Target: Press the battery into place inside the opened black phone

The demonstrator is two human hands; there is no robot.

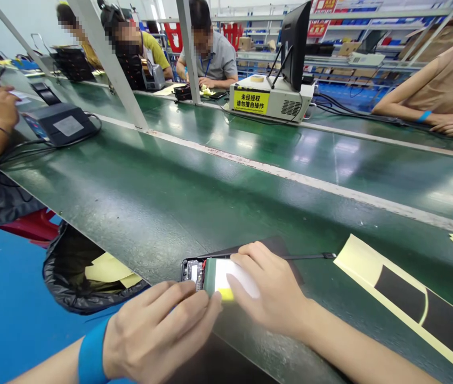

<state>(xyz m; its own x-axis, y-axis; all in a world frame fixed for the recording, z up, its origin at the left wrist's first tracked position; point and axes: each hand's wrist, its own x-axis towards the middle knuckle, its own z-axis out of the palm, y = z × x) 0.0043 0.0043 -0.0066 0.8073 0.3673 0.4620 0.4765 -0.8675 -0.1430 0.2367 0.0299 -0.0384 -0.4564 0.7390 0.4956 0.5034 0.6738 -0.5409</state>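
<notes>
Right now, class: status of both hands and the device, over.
Left hand and right hand pressing on opened device. White-and-yellow label under fingertips. Green workbench around.

A long green bench [194, 176] runs across the frame. On it lie an opened device [210, 272] at bottom centre, yellow backing sheets [374, 264] lower right, a black box [61, 124] upper left, and a white machine [270, 98] top centre.

1 head cam, looks fwd and down, close over near edge of green tabletop [194, 192]; co-workers far behind.
</notes>
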